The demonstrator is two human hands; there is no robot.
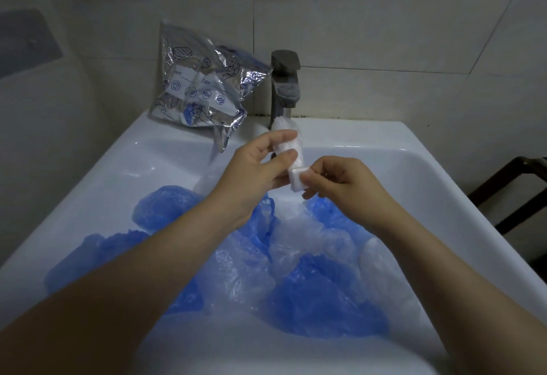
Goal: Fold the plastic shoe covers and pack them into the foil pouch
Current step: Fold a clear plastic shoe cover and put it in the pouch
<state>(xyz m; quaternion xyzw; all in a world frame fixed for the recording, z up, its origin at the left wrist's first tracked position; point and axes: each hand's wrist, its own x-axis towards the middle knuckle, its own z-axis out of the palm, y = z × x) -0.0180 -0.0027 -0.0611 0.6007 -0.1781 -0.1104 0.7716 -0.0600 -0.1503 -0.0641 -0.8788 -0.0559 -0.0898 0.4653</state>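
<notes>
Head view — we hold a white shoe cover, folded into a narrow strip, above the sink and just in front of the faucet. Our left hand grips the strip's middle, fingers and thumb curled around it. Our right hand pinches the folded lower end between thumb and fingertips. The top of the strip stands up past the left fingers, near the faucet base.

Below our hands the basin holds a loose heap of blue shoe covers and clear ones, crumpled and overlapping. The foil pouch leans against the tiled wall on the back-left sink ledge — well apart from both hands, something blue showing inside.
</notes>
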